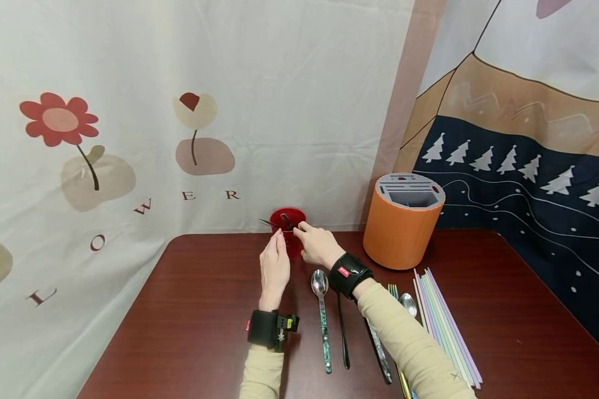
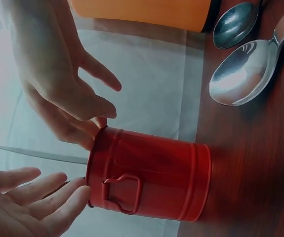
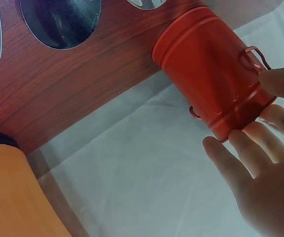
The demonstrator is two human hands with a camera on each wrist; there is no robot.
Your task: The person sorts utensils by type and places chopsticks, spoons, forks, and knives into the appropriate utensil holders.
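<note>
A small red metal cup (image 1: 291,233) stands at the far edge of the dark wood desk (image 1: 189,310), close to the flowered curtain (image 1: 130,138). Dark utensils (image 1: 279,223) poke out of its top. The left hand (image 1: 274,269) is on the cup's left side with fingers straight and relaxed, fingertips (image 2: 77,195) touching the rim near the little wire handle (image 2: 124,192) — it grips nothing. The right hand (image 1: 316,244) is on the cup's right side, fingers loosely extended, their tips (image 3: 250,136) at the rim; whether they close on anything I cannot tell.

Nearer on the desk lie a spoon (image 1: 321,310) with a green patterned handle, a dark-handled piece (image 1: 343,332), a fork (image 1: 393,291) and another spoon (image 1: 408,303), partly under the right sleeve. To the right is a bundle of pastel straws (image 1: 446,324). An orange holder (image 1: 401,224) with a grey slotted top stands at far right — well apart from the cup.
</note>
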